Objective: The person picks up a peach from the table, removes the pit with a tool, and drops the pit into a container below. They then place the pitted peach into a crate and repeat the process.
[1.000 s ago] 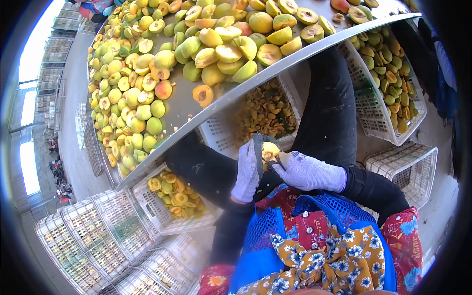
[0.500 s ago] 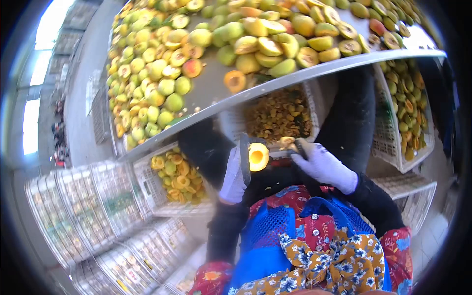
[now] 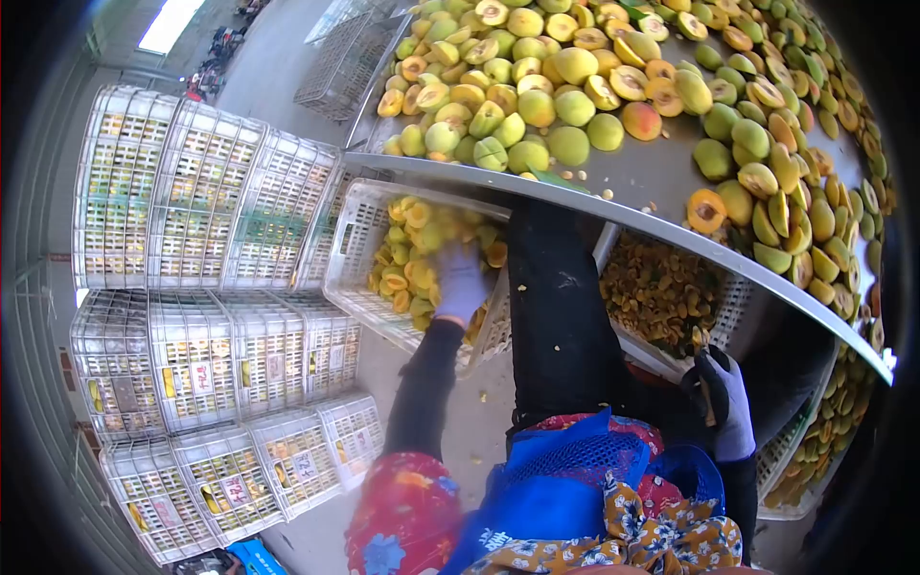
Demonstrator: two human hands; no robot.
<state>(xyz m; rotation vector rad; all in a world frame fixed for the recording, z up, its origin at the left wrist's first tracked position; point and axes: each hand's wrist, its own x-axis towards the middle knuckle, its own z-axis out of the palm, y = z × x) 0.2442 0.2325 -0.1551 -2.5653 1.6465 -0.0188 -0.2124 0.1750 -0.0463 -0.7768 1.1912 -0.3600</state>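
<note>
My left hand (image 3: 460, 285), in a pale lilac glove with a dark palm, is down in the white crate (image 3: 350, 235) on the left. It rests at the halved yellow peaches (image 3: 395, 273); motion blur hides its fingers. My right hand (image 3: 728, 398), gloved alike, is closed around a slim pitting tool (image 3: 707, 395) by my right thigh. The tool's light tip points up towards a crate of peach pits and scraps (image 3: 661, 292), which stands between my legs under the table edge.
A metal table (image 3: 632, 177) piled with whole and halved peaches (image 3: 575, 65) spans the top right. Stacked white crates (image 3: 206, 192) of fruit stand at left. Another crate of peaches (image 3: 815, 441) is at lower right, and an open-sided crate (image 3: 345, 62) stands beyond the table.
My left hand has gone from in front of my body, where it held a pitted peach half, into the left crate. My right hand has lowered with its tool. The view has swung left.
</note>
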